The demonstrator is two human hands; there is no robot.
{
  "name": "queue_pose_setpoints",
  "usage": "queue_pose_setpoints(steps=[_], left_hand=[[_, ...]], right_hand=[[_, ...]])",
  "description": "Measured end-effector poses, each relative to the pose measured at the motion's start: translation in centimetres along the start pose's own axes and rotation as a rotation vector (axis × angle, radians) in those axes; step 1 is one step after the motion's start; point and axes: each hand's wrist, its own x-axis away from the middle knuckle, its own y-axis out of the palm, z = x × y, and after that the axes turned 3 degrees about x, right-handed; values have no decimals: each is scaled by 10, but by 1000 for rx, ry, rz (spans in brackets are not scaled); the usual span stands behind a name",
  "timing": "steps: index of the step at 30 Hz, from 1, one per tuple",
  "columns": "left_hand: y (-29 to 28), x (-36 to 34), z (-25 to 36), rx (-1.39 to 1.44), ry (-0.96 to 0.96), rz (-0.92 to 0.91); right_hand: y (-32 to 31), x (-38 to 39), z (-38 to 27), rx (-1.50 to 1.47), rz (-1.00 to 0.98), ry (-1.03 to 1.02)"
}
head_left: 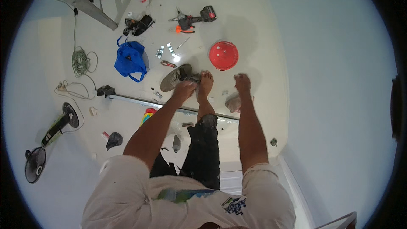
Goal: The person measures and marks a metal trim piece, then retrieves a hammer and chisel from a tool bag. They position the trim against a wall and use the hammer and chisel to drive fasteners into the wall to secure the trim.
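My left hand (185,90) is closed beside a grey-brown shoe (173,79) on the floor. A small dark grey thing (194,77) shows at its fingertips; its kind cannot be made out. Just right of it stands my bare foot (206,81), below the rolled black trousers. My right hand (242,83) is held over the floor with its fingers curled in, and whatever may be inside them is hidden. Below that hand, partly behind the wrist, lies a grey-brown lump (232,103). A red bucket (224,56) stands beyond the right hand.
A long metal bar (135,101) crosses the floor. Farther off lie a cordless drill (197,17), orange-handled pliers (185,29), a screwdriver (168,63) and a blue bag (130,59). Leftward are coiled cable (80,61), a long-necked power tool (55,130) and a metal ladder (85,2).
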Motion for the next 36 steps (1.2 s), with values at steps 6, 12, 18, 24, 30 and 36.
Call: queue_pose_setpoints(steps=[6, 12, 18, 24, 30, 36], left_hand=[[94, -234, 17, -115, 49, 412], [62, -248, 12, -141, 102, 337], [-15, -118, -32, -28, 165, 427], [-155, 113, -90, 838, 82, 510], [-215, 306, -218, 1018, 25, 1056], [-217, 425, -367, 1227, 61, 1451]], right_hand=[[20, -172, 37, -569, -131, 364], [-4, -175, -12, -736, -377, 202], [-52, -116, -127, -468, -454, -179], [50, -95, -310, -528, -641, -116], [283, -66, -500, 41, -403, -664], [400, -159, -510, 414, -314, -936]])
